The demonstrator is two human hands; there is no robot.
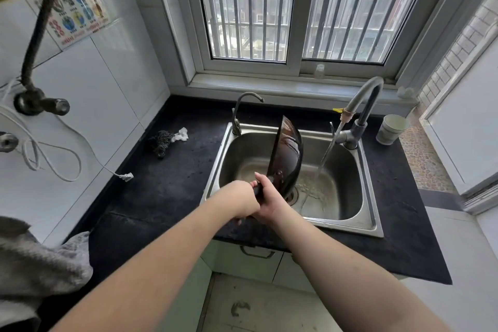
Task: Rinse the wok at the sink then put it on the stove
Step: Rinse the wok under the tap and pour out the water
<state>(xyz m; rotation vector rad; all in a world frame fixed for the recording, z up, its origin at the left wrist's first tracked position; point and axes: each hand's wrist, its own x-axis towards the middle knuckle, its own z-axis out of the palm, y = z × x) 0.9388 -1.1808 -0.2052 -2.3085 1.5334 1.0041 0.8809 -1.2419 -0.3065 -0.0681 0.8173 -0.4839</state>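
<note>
Fingers (260, 179) around upended wok's (288, 153) handle

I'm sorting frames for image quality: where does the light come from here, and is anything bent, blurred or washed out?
Head view: daylight enters through the barred window, whose panes look washed out; the wide lens bows the window frame and wall tiles near the edges; the wok, held on edge over the sink by left hand and right hand, is fairly sharp; the grey cloth at lower left is soft.
</note>
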